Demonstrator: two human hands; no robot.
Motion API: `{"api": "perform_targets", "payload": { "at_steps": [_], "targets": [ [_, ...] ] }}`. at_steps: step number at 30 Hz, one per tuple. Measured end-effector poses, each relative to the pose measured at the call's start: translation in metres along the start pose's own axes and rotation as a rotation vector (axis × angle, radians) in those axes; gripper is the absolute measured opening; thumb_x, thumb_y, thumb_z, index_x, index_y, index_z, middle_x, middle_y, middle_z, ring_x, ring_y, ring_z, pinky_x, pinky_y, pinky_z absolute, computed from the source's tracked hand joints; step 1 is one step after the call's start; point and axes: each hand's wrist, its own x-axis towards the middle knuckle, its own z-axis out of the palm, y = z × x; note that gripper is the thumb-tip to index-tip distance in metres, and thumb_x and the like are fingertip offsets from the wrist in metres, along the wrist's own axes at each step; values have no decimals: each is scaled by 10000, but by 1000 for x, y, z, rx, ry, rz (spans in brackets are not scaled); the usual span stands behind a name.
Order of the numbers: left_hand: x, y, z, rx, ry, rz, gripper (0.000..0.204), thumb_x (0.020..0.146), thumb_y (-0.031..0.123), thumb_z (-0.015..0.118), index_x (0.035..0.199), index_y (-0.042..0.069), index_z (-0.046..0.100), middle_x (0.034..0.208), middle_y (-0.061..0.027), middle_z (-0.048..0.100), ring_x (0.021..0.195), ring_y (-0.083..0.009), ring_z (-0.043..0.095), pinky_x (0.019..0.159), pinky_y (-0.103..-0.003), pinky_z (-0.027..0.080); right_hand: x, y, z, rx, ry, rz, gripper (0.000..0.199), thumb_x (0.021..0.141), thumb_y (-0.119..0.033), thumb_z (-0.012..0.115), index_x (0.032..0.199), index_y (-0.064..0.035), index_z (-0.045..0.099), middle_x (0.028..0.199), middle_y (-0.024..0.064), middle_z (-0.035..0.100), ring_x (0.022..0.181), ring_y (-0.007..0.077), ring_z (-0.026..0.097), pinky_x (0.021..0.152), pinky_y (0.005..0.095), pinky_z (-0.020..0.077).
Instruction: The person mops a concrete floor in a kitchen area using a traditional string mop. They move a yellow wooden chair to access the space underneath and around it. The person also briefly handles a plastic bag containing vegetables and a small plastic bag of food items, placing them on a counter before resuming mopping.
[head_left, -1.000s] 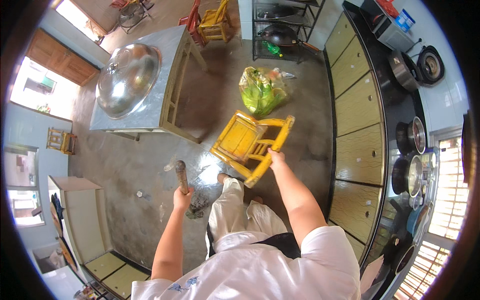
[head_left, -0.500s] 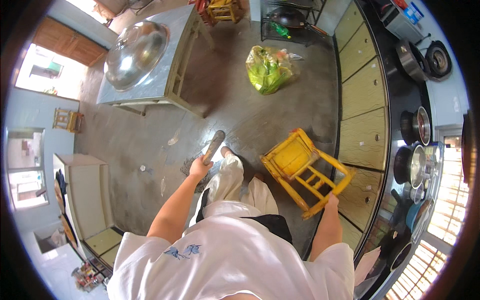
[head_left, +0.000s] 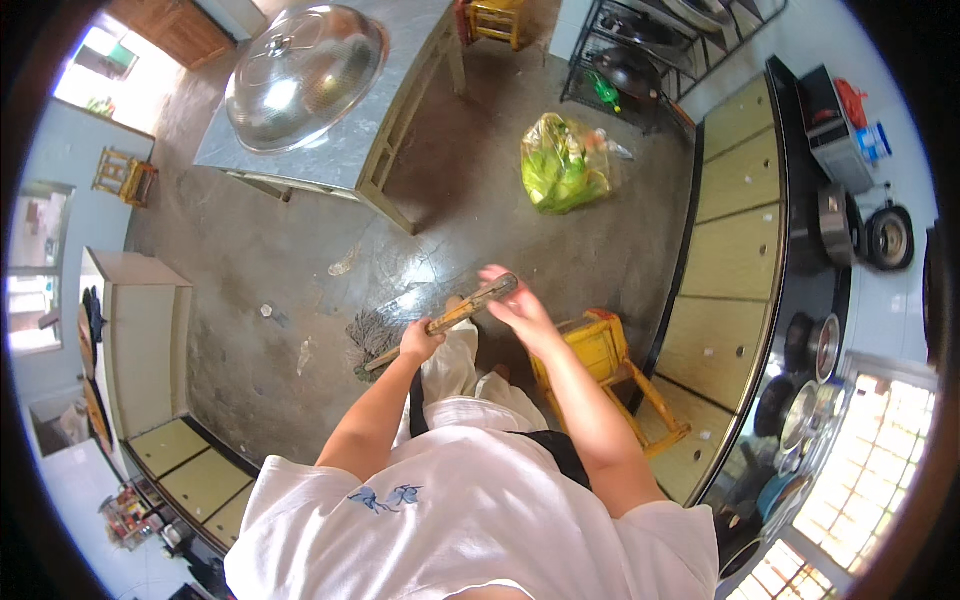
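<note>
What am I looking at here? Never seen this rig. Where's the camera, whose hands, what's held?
No robot: these are a person's own bare hands. The view comes from a wide fisheye camera worn on the head, looking down, so straight edges bend near the rim. The left hand grips the mop handle, with the grey mop head at its lower end. The right hand is at the upper end; I can't tell whether it grips. A yellow chair is by the right forearm. On the floor lies a bag of leafy greens; a domed metal cover sits on the table.
</note>
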Motion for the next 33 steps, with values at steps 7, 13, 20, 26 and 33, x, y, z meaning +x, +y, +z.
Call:
{"api": "perform_targets", "payload": {
  "at_steps": [7, 13, 20, 26, 33],
  "targets": [
    [73, -23, -32, -1277, 267, -830, 309, 862, 146, 483, 1145, 24, 477, 1089, -197, 547, 914, -306, 585, 762, -377, 515, 152, -9, 53, -154, 137, 269, 126, 814, -164, 575, 847, -43, 588, 841, 61, 657, 857, 127, 589, 749, 247, 437],
    [138, 9, -44, -2004, 143, -956, 299, 912, 320, 438, 965, 35, 511, 905, -107, 592, 763, -245, 607, 615, -369, 560, 213, -26, 59, -138, 166, 225, 116, 794, -62, 541, 718, 18, 577, 693, 91, 636, 681, 156, 617, 681, 282, 489],
    [219, 139, -42, -2166, 161, -918, 196, 879, 238, 497, 859, 43, 515, 826, -79, 575, 746, -207, 585, 644, -327, 546, 306, -96, -48, -112, 189, 158, 138, 787, -42, 515, 672, 16, 564, 661, 98, 626, 665, 176, 622, 675, 289, 485],
    [281, 285, -42, -2203, 60, -747, 179, 876, 206, 504, 887, 27, 519, 855, -95, 576, 783, -215, 591, 703, -331, 543, 362, -181, -158, -159, 90, 92, 137, 791, -40, 509, 684, 16, 574, 670, 92, 617, 689, 185, 622, 710, 298, 482],
    [355, 384, -51, -2232, -178, -520, 202, 885, 223, 476, 842, 26, 485, 800, -86, 544, 704, -200, 574, 640, -298, 548, 397, -271, -216, -279, 6, 23, 97, 799, -33, 553, 722, 18, 583, 758, 87, 631, 810, 181, 620, 779, 288, 467]
  ]
}}
